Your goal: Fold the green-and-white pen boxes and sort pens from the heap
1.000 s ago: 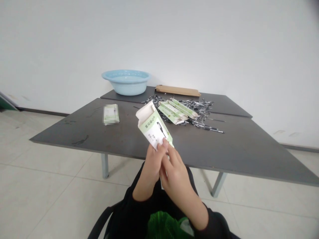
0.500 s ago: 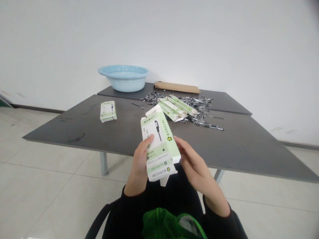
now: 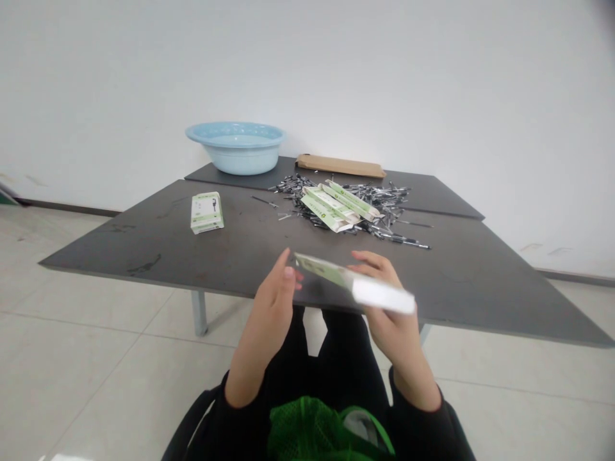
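Over the table's front edge, a green-and-white pen carton (image 3: pixel 356 282) is tilted nearly edge-on and blurred by motion. My right hand (image 3: pixel 396 333) grips it, fingers behind the carton and thumb side hidden beneath it. Close to the carton's left end, my left hand (image 3: pixel 267 315) has its fingers apart and holds nothing. Farther back lies a heap of black-and-clear pens (image 3: pixel 389 203), with several flattened green-and-white cartons (image 3: pixel 331 206) on top. A closed-looking pen carton (image 3: pixel 207 212) rests by itself on the left of the table.
The dark grey table (image 3: pixel 230 269) spans the view, with a seam toward its back. At the back left stands a light blue basin (image 3: pixel 245 157). A long brown cardboard piece (image 3: pixel 340 166) lies by the white wall. A few loose pens lie around the heap.
The carton has turned from face-up between both hands to nearly edge-on, shifting right with my right hand. My left hand has let go of it.
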`<state>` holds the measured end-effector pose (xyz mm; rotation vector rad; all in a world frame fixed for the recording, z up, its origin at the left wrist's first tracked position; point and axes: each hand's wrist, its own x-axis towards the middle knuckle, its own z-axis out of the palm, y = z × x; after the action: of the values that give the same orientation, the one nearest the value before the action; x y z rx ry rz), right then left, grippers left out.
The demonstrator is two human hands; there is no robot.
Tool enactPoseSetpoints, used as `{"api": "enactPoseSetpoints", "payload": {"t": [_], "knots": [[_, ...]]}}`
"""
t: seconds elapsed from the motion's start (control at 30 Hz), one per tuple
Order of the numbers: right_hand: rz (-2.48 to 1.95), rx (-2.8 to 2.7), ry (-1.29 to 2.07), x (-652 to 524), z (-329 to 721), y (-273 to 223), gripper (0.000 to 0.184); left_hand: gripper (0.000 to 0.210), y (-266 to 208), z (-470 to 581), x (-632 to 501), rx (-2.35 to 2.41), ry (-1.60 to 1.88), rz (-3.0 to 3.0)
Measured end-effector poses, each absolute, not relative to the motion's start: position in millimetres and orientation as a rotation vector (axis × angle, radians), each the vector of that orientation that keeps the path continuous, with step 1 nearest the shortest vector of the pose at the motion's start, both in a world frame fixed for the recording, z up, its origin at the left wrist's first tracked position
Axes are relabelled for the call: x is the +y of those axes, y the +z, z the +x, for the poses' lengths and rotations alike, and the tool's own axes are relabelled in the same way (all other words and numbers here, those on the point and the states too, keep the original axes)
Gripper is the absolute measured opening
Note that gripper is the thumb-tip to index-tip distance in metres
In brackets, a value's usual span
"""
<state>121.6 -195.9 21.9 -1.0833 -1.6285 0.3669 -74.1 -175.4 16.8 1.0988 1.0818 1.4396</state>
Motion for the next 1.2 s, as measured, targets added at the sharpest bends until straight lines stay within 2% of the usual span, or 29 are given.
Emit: {"api": "enactPoseSetpoints", "payload": {"t": [0.1, 0.2, 0.3, 0.43, 0.53, 0.67, 0.77, 0.87, 0.9, 1.03, 1.2], "knots": [[-1.141, -1.438, 0.436, -202.0, 116.7, 24.1, 0.022, 0.038, 31.5, -79.3, -190.3, 1.226, 1.560, 1.438], [-1.103, -1.451, 0.488, -204.7, 106.9, 25.7, 0.024, 0.037, 42.6, -68.2, -203.7, 1.058, 1.574, 1.629], [-1.034, -1.594, 0.595, -204.7, 99.3, 29.1, 0.029, 0.040, 42.0, -53.9, -206.2, 0.960, 1.615, 1.479], [-1.017, -1.851, 0.798, -205.8, 95.1, 32.4, 0.032, 0.022, 31.4, -51.8, -196.9, 0.955, 1.693, 1.180], [-1.021, -1.951, 0.872, -207.9, 92.7, 29.8, 0.031, 0.035, 27.3, -59.4, -189.7, 1.010, 1.710, 1.004], [-0.949, -1.985, 0.837, -209.4, 90.1, 22.1, 0.028, 0.041, 30.5, -68.4, -183.2, 1.033, 1.600, 0.813], [-0.910, -1.939, 0.740, -209.8, 89.7, 18.8, 0.025, 0.022, 32.5, -71.6, -179.8, 0.990, 1.530, 0.866], [-0.902, -1.878, 0.647, -211.0, 91.0, 18.6, 0.021, 0.017, 31.3, -72.6, -179.3, 1.034, 1.537, 1.051], [-0.898, -1.862, 0.619, -211.5, 91.6, 18.6, 0.022, 0.018, 30.9, -73.0, -179.9, 1.065, 1.504, 1.131], [-0.906, -1.782, 0.538, -213.7, 94.1, 16.6, 0.024, 0.047, 32.5, -78.0, -183.1, 1.108, 1.217, 1.420], [-0.994, -1.638, 0.566, -216.7, 92.8, 10.9, 0.015, 0.057, 35.9, -89.8, -184.8, 0.960, 0.969, 1.636]]}}
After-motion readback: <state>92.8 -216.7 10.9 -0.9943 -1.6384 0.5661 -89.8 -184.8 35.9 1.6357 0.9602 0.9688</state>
